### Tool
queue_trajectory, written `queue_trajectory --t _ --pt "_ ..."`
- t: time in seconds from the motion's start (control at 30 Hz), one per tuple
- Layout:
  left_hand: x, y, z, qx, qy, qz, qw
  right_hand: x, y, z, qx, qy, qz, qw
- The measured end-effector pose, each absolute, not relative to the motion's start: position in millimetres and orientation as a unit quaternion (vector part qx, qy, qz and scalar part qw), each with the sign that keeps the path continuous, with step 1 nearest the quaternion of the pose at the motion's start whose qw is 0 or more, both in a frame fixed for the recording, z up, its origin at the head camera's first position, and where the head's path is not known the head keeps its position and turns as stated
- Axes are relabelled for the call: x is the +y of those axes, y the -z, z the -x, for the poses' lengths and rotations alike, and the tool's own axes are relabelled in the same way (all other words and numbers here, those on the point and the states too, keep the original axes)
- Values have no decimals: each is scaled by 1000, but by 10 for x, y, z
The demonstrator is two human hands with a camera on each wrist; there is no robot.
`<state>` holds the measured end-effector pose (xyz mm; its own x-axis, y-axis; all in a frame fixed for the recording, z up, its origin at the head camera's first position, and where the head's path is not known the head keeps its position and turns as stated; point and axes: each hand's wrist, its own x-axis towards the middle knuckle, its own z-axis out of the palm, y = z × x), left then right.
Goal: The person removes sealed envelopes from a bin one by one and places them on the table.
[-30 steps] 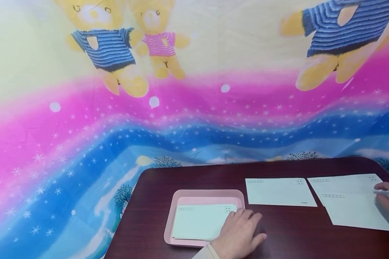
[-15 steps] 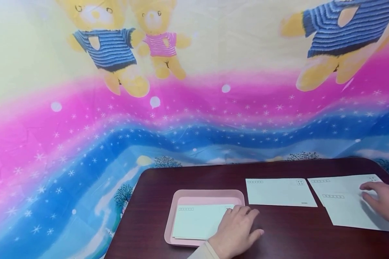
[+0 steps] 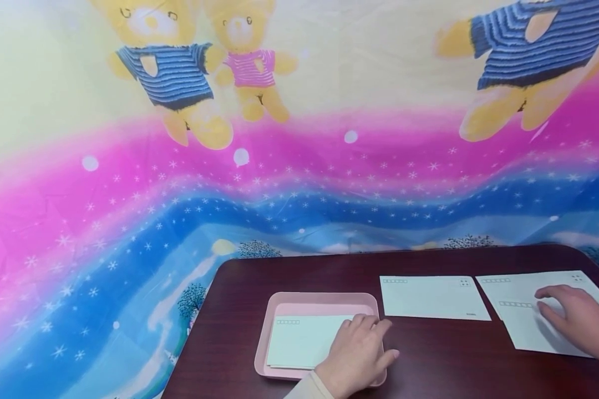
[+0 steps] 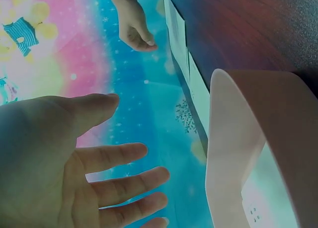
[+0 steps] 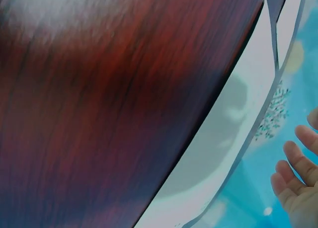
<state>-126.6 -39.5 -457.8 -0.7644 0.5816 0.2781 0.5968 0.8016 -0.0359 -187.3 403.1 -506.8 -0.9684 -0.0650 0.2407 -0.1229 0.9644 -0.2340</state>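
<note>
In the head view my left hand (image 3: 354, 354) hovers over the right side of a shallow pink tray (image 3: 324, 298). Its fingers are relaxed and hold nothing; the left wrist view shows them spread apart. White envelopes (image 3: 299, 341) with postcode boxes lie stacked in the tray, their right part hidden by that hand. My right hand (image 3: 574, 318), loosely bent and holding nothing, is above two or more overlapping white envelopes (image 3: 524, 327) at the right, casting a shadow on the top one. Between the hands lies another white envelope (image 3: 429, 296), face up.
A dark reddish-brown table (image 3: 429, 360) with rounded corners carries everything. Behind it hangs a colourful cloth (image 3: 304, 183) printed with teddy bears and snowflakes. The right-hand envelopes reach close to the table's right edge.
My right hand has come in from the right edge and moved left over the overlapping envelopes. My left hand has shifted slightly left over the tray. The envelopes stay in place.
</note>
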Motion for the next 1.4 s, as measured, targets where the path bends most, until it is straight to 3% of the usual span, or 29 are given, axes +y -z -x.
queue_trajectory --t 0.17,0.37,0.93,1.23,1.4 --pt "-429 4569 1270 -940 35 309 139 3892 5064 1815 -977 -123 -63 163" --pt "-484 4584 1265 -942 41 299 145 3726 5020 1782 -975 -127 -76 165" --pt "-666 4630 1294 -948 41 282 138 3284 4851 1665 -981 -139 -90 101" --pt "-755 4633 1309 -953 51 267 131 3084 4849 1571 -973 -151 -110 134" --pt "-807 4642 1311 -957 57 257 121 2990 4864 1514 -961 -157 -134 185"
